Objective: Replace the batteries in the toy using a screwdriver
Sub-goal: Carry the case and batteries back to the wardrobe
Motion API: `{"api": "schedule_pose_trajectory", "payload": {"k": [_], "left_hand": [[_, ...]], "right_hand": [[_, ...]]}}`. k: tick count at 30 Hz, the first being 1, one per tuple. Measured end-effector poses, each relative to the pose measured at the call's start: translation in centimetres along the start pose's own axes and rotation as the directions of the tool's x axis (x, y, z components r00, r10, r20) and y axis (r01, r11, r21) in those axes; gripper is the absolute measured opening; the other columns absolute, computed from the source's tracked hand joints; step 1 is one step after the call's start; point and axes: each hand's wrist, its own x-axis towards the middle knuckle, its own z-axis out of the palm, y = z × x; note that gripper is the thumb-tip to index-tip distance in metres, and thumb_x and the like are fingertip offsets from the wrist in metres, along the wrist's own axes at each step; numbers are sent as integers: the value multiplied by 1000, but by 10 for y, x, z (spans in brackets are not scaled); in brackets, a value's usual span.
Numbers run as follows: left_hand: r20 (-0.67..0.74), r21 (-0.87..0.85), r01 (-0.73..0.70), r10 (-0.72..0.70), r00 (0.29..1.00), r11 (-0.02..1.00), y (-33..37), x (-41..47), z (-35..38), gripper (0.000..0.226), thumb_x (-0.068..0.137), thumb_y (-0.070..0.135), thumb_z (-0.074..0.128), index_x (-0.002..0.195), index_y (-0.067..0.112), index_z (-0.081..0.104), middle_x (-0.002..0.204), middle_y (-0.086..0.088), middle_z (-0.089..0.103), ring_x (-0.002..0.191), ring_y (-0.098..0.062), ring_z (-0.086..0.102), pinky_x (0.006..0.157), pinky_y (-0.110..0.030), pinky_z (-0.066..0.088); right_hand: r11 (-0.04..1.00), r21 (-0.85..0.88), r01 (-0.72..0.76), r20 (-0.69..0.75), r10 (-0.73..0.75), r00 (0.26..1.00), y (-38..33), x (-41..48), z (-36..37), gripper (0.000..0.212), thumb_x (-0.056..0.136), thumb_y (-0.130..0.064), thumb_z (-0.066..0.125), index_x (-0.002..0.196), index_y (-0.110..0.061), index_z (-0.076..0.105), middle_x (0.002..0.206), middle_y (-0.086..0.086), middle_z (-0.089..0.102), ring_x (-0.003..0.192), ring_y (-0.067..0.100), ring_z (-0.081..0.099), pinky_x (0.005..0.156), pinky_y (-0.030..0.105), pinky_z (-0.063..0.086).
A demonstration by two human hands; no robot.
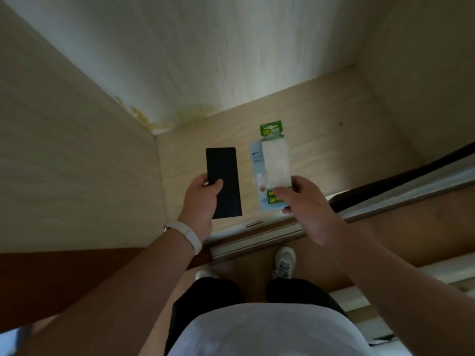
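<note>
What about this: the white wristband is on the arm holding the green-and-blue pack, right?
No. The head view shows the white wristband on the arm whose left hand holds the black case; the right hand holds the green-and-blue pack.

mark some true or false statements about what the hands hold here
1. The left hand grips a black case. True.
2. The right hand is empty. False: it pinches a green and blue packet.
3. A white band sits on the left wrist. True.
4. The shoes are black. False: they are white.
</note>
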Motion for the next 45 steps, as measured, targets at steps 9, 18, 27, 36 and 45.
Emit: {"api": "schedule_pose_trajectory", "payload": {"k": [9,18,27,36,45], "left_hand": [[-46,-54,106,-109,993,993,-26,56,8,13,99,14,58,105,24,64,110,-10,71,96,-28,70,84,-50,59],[-64,-89,164,-170,983,982,-52,134,9,18,100,14,57,116,21,62,114,-11,70,101,-32,69,90,-55,56],[-137,-104,247,-260,956,963,-104,212,10,13,98,15,60,106,25,63,113,-10,70,99,-31,70,86,-54,58],[-164,-124,278,-296,941,953,-137,263,7,30,98,15,60,127,16,60,112,-8,69,97,-24,69,69,-37,59],[-215,-46,206,-211,954,978,-140,284,15,27,96,19,63,123,18,61,106,-1,68,93,-18,68,69,-31,58]], "right_hand": [[997,16,-72,-6,72,997,15,69,10,34,87,-20,72,113,-19,51,103,-1,67,94,14,67,79,32,57],[992,-88,-88,11,90,996,44,142,29,32,87,-20,72,114,-20,56,100,1,67,91,15,69,78,34,59],[969,-197,-149,32,158,987,95,216,53,32,88,-21,71,117,-18,59,101,-1,67,94,16,68,83,40,60],[953,-262,-155,16,165,986,121,259,67,25,86,-21,69,111,-22,67,99,-2,73,90,17,71,86,48,58],[866,-488,-111,-39,106,994,119,274,71,23,88,-34,65,101,-19,54,89,0,66,80,20,65,68,39,53]]}}
